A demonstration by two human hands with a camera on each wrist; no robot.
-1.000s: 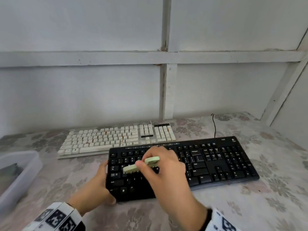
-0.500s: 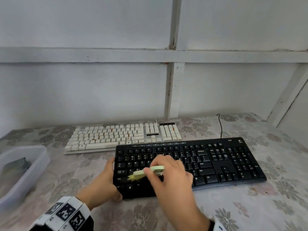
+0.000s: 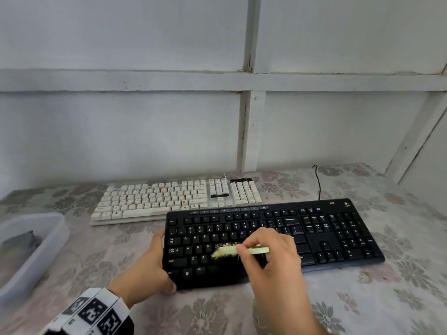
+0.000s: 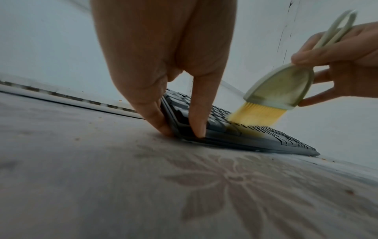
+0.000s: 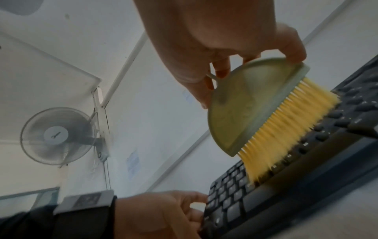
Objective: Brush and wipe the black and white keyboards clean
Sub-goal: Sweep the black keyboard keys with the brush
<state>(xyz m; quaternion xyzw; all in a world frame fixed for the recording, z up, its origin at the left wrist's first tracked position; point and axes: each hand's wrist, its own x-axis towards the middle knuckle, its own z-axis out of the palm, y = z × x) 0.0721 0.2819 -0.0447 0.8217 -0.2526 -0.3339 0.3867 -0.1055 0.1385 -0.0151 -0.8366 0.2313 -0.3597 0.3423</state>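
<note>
The black keyboard (image 3: 314,238) lies on the flowered tablecloth in front of me, with the white keyboard (image 3: 169,199) behind it to the left. My right hand (image 3: 266,257) grips a pale green brush (image 3: 254,250) whose yellow bristles (image 5: 286,126) press on the black keys near the home row. My left hand (image 3: 150,269) holds the black keyboard's (image 4: 255,137) left end, fingers (image 4: 196,116) on its edge and thumb at the front corner. From the left wrist view the brush (image 4: 280,87) stands tilted over the keys.
A clear plastic tub (image 3: 31,252) with something dark inside sits at the table's left edge. A black cable (image 3: 318,182) runs from the black keyboard to the white wall behind. A wall fan (image 5: 59,135) shows in the right wrist view. Crumbs dot the cloth (image 4: 266,194).
My right hand has swept the brush rightward along the black keys, from the left block toward the middle letters. The left hand keeps its hold on the keyboard's end.
</note>
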